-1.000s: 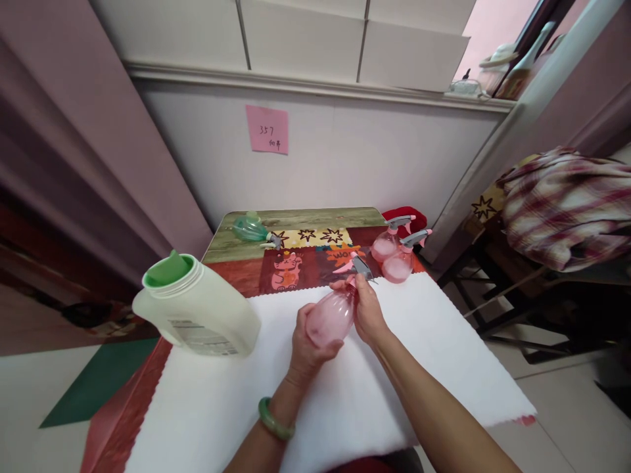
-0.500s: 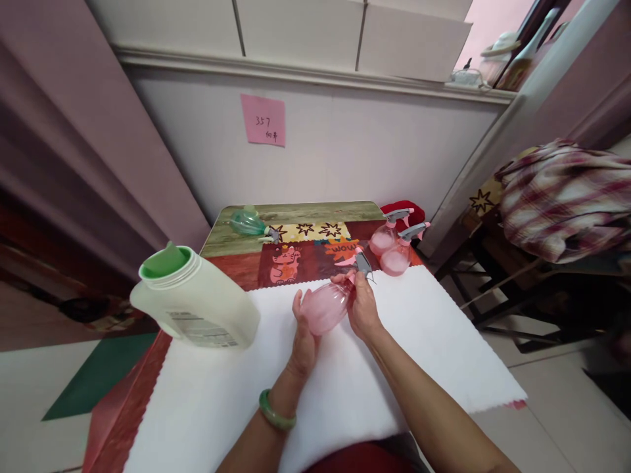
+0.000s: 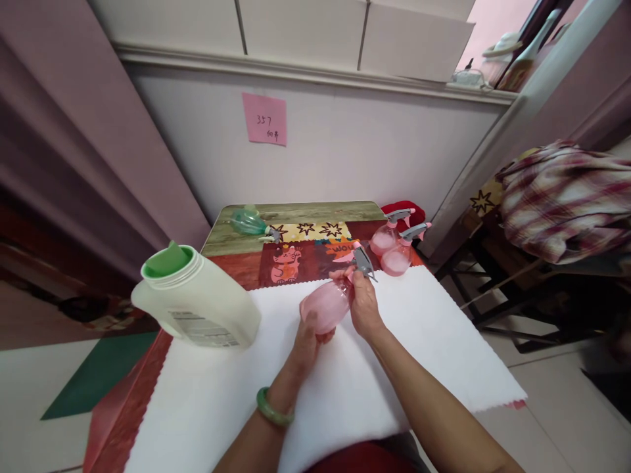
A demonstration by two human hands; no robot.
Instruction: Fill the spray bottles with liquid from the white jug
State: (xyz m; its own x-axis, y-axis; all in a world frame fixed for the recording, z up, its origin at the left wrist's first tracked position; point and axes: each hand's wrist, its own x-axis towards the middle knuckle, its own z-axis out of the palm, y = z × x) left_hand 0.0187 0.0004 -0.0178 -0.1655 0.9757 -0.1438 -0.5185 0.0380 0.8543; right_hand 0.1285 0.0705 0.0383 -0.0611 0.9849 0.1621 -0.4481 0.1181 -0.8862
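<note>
Note the change at the left hand (image 3: 306, 336): half a second earlier spread loosely beneath the bottle (image 3: 325, 307), now curled round its lower body, thumb on the near side, fingertips at the underside. Note no matching change at the right hand (image 3: 365, 305), constant at the neck, just below the spray head (image 3: 363, 259). For the work in hand, read as a renewed hold, probably steadying body against neck. See both hands clamped on the same bottle, tilted over the cloth (image 3: 434, 341), base toward 8 o'clock, spray head toward 1. Around it on the worktop (image 3: 305, 213), find the jug (image 3: 217, 295) at 9 o'clock, the green bottle (image 3: 248, 222) on its side between 10 and 11, the front sprayer (image 3: 396, 261) and rear sprayer (image 3: 382, 240) near 2, both upright.
</note>
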